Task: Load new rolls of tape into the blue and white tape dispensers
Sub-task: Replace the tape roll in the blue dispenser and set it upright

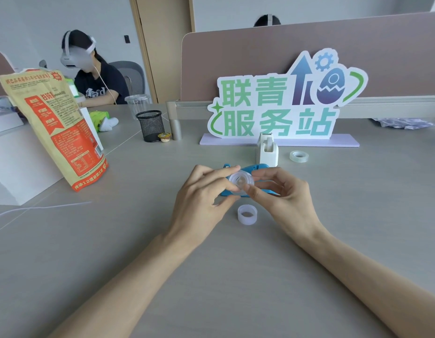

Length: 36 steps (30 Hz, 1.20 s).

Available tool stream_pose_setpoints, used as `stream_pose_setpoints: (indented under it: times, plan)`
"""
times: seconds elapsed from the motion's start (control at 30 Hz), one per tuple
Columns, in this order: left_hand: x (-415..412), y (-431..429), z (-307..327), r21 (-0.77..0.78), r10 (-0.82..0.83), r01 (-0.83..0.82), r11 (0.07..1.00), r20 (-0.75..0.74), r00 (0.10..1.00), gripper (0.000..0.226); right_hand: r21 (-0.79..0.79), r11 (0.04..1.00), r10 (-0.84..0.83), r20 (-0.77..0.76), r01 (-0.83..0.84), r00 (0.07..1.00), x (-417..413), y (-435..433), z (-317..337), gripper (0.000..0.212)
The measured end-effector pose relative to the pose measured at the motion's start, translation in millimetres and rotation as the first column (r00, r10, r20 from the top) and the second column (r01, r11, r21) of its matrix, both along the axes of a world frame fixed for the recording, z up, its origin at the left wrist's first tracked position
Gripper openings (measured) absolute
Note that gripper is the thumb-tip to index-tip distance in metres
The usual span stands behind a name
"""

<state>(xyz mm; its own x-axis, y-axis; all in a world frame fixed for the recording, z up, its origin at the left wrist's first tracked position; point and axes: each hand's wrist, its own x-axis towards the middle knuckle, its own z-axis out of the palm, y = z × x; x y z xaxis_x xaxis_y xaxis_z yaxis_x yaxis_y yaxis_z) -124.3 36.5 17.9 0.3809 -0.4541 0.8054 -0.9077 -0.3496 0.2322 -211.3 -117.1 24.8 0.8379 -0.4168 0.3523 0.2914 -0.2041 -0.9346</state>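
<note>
While your left hand (201, 191) and right hand (282, 193) both pinch the clear tape roll (241, 182) with curled fingertips, it sits right in front of the blue tape dispenser (254, 170). The white tape dispenser (267, 150) stands just behind, another tape roll (299, 156) beside it, and an empty core ring (247, 214) lies on the desk (211, 276) near your wrists.

Left hand (201, 191) and right hand (282, 191) pinch a clear tape roll (241, 181) above the blue dispenser (254, 170). White dispenser (267, 151) stands behind on the worktop (211, 276).
</note>
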Motion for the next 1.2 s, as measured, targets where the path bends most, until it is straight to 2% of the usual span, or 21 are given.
stream_pose_setpoints:
  times: [0.17, 0.5, 0.67, 0.8, 0.87, 0.93, 1.03, 1.13, 1.2]
  plan:
    - [0.2, -0.2, 0.4, 0.010, 0.028, -0.028, 1.000, 0.013, 1.000, 0.007, 0.078, 0.997, 0.012, 0.015, -0.013, 1.000, 2.4, -1.2, -0.5, 0.026]
    - [1.2, -1.4, -1.6, 0.005, -0.007, 0.008, 1.000, -0.047, 0.999, 0.015, 0.175, 0.983, 0.053, -0.001, -0.052, 0.999, 3.0, -1.7, 1.4, 0.025]
    - [1.0, -2.0, -2.5, 0.016, 0.028, -0.029, 0.999, 0.042, 0.999, 0.010, 0.183, 0.982, 0.045, -0.007, -0.043, 0.999, 4.1, -0.4, 1.5, 0.038]
    - [0.5, -4.1, -4.1, 0.038, 0.007, -0.010, 0.999, 0.079, 0.997, 0.011, 0.212, 0.977, 0.023, -0.007, -0.021, 1.000, 4.0, -0.4, 1.1, 0.039]
    - [-1.9, -3.9, -2.5, 0.039, -0.061, 0.062, 0.997, -0.026, 0.998, 0.023, 0.219, 0.976, 0.017, -0.006, -0.015, 1.000, 4.8, -1.7, -0.5, 0.037]
    - [-7.5, -3.0, 1.8, -0.026, -0.127, 0.125, 0.992, -0.258, 0.958, 0.037, 0.219, 0.976, 0.003, -0.004, -0.003, 1.000, 6.8, -4.2, -2.1, 0.035]
    - [-7.7, -4.1, 3.2, -0.147, -0.167, 0.100, 0.984, -0.569, 0.805, 0.047, 0.206, 0.978, 0.018, 0.024, -0.023, 1.000, 8.1, -7.0, -3.5, 0.037]
    - [0.0, -3.2, 1.8, -0.178, -0.218, 0.128, 0.976, -0.731, 0.647, 0.054, 0.166, 0.983, 0.072, 0.063, -0.081, 0.995, 8.8, -7.4, -5.3, 0.039]
    - [2.3, -1.8, 0.8, -0.150, -0.230, 0.182, 0.972, -0.776, 0.587, 0.048, 0.144, 0.983, 0.106, 0.074, -0.115, 0.992, 9.1, -7.3, -6.9, 0.039]
